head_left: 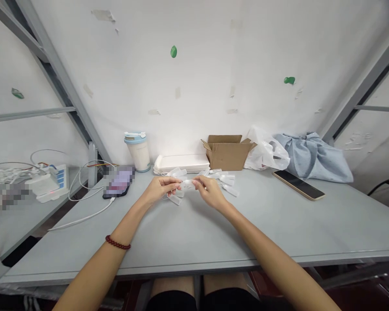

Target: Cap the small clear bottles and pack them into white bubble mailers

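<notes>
My left hand (160,188) and my right hand (210,191) meet over the grey table (194,233), both pinched on one small clear plastic tube (187,183) held between them. The left fingers also seem to hold a second small clear piece below it. Several more clear plastic tubes (225,178) lie loose on the table just behind and beside my hands. A red bead bracelet (117,243) is on my left wrist.
Behind the hands stand a white cup with a blue lid (138,151), a stack of white trays (181,163), an open cardboard box (227,152), a plastic bag (266,154) and blue cloth (313,156). A phone (298,184) lies right; another phone (119,182) with a cable lies left.
</notes>
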A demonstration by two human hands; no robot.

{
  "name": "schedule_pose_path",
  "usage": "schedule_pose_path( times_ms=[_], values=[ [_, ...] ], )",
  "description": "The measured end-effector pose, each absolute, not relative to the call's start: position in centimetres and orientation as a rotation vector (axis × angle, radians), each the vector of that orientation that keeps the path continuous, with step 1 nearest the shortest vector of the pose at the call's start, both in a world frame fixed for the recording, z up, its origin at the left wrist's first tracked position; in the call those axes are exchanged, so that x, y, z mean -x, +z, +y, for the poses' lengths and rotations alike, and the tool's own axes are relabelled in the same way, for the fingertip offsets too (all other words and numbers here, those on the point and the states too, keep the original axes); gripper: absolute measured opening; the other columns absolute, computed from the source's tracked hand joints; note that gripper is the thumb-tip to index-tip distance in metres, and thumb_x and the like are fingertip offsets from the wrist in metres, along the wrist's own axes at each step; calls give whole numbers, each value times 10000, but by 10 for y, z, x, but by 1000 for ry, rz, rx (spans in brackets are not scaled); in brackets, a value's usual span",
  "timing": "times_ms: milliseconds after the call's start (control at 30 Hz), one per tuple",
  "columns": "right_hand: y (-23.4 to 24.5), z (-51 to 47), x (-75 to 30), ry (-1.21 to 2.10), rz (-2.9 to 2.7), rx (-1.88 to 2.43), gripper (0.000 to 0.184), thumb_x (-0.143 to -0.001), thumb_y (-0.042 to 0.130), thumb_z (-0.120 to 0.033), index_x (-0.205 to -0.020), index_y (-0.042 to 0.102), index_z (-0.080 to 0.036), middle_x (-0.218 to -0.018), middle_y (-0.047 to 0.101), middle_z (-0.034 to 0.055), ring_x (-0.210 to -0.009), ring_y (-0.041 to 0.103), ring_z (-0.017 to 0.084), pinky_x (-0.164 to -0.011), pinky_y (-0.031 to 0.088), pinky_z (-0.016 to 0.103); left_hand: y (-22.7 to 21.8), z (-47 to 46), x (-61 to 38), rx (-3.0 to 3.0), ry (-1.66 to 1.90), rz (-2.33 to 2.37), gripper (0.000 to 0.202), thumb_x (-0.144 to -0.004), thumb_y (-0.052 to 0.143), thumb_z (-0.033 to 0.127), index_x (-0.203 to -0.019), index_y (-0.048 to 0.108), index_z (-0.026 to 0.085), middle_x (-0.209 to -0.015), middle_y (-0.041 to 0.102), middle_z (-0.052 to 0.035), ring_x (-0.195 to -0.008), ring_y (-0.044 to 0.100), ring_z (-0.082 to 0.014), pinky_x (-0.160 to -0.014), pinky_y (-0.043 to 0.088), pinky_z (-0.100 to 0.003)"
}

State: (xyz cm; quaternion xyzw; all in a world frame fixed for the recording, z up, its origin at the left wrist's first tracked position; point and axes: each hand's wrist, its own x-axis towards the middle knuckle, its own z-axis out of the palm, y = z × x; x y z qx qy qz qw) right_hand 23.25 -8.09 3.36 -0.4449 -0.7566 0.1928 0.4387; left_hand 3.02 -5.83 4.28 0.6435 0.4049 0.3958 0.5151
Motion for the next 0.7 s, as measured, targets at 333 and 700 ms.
schedule_pose_path(
  times_ms=[333,700],
  values=[
    [35,-80,-235,456,-1907,1128,226,-867,442,-278,-812,624,-158,-625,591,9,-563,493,113,-573,366,223,40,-60,-39,-1651,907,996,308,-742,620,422,-698,661,121,-661,627,-39,-535,495,-88,-481,376,-201],
    [33,-84,-231,432,-1978,1085,223,-884,424,-263,-890,614,-146,-687,608,23,-600,504,121,-611,374,231,47,-63,-33,-1673,851,942,233,-715,638,354,-680,693,130,-631,645,-37,-525,494,-92,-488,376,-214]
  ],
)
